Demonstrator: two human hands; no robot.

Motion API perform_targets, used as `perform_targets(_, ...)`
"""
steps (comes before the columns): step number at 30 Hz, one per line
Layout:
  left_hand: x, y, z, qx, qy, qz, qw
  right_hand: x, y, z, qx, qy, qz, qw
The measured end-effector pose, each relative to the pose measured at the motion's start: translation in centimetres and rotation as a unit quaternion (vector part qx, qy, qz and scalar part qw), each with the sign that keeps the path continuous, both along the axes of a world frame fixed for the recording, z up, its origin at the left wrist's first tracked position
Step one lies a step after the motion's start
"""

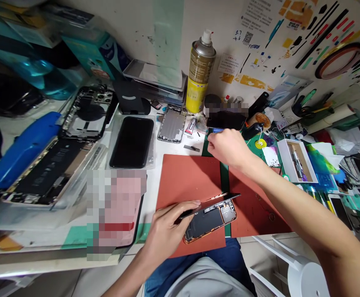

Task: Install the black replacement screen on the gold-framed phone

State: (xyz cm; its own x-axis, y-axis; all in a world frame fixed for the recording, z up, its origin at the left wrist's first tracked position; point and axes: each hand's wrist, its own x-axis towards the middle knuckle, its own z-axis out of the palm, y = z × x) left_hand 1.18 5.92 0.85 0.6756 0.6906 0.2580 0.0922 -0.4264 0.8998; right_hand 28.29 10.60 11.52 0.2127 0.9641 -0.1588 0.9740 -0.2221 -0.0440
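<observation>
Lying on cluttered white table (152, 189): red mat (189, 177) under opened phone (206, 223); wall (223, 24) behind.

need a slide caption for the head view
Open phone in the left hand, red mat beneath, right hand extended beyond the mat.

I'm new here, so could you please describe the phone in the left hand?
Find the red-brown mat, then its near edge. There the left hand holds an opened phone. Unlike the black phone lying screen-up farther left, it has its front panel tilted up over bare insides.
</observation>
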Motion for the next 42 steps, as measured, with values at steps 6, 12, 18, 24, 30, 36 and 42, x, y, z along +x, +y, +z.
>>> perform_targets(6,0.2,0.1,-0.2,0.000,-0.014,0.003,1.000,2.5,-8.8,3.3,0.329,0.172,-0.093,0.924)
perform_targets(12,0.1,0.4,-0.6,0.020,0.000,0.015,1.000,1.0,-19.4,0.7,0.435,0.439,-0.338,0.710)
perform_targets(18,0.2,0.4,-0.2,0.022,0.018,0.019,0.999,-2.6,-23.3,-1.7,0.452,0.468,-0.408,0.640)
perform_targets(24,0.4,0.3,0.2,0.012,0.022,0.021,0.999,-8.6,-25.0,-3.9,0.454,0.149,-0.095,0.873)
perform_targets(30,0.0,0.0,-0.4,-0.007,0.048,0.022,0.999,-10.9,-23.1,-6.8,0.414,-0.045,0.185,0.890)
perform_targets(36,-0.3,-0.1,-0.4,-0.039,0.031,0.015,0.999,-10.5,-21.6,-7.8,0.387,-0.076,0.182,0.901)
perform_targets(42,0.0,-0.1,0.4,-0.034,0.029,0.016,0.999,-10.7,-20.8,-7.9,0.390,-0.096,0.158,0.902)
